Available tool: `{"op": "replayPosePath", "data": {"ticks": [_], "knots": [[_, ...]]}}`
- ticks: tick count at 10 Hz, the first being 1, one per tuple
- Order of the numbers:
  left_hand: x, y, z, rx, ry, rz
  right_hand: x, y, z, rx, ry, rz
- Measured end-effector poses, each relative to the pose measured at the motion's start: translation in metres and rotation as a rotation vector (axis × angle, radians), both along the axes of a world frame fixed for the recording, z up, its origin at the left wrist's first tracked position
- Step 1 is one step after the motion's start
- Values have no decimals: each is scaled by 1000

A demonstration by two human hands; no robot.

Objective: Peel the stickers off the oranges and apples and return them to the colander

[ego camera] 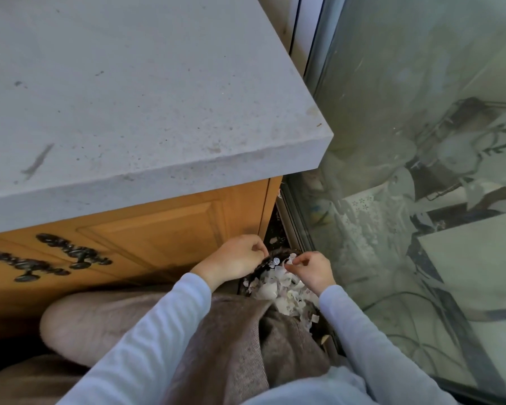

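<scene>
No readable text, labels, brands or numbers anywhere. White scrap (292, 261) pinched by right hand (311, 274): too small and blurred, no legible print. Pile of scraps (275, 293) in dark bin (247, 283), near centre: same. Dark cabinet handles (70, 252), near left: scrollwork, not letters.

Two grips are counted near 6 o'clock: the left grip (240, 258) and the right grip (310, 271). One surface (129, 97) is seen at 11 o'clock. Two dark handles are counted at 8 o'clock, the upper handle (73, 250) and the lower handle (24, 266). One bin (281, 253) is seen; its white scraps (278, 290) cannot be counted.
</scene>
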State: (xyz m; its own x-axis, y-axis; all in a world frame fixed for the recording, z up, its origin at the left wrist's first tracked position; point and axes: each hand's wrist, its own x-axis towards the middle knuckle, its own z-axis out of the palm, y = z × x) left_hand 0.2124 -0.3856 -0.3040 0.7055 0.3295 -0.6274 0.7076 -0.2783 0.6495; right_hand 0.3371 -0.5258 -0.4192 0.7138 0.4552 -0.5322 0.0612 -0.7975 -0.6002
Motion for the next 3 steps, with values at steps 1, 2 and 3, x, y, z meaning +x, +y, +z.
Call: {"op": "replayPosePath", "data": {"ticks": [1,2,3], "knots": [[0,-2,-3,18,10,-32,0,-4,-13,-88,-25,68],[-1,-2,-4,15,22,-41,0,-8,-22,-103,-50,95],[0,-1,-5,15,15,-5,4,-8,-33,-95,-68,75]]}}
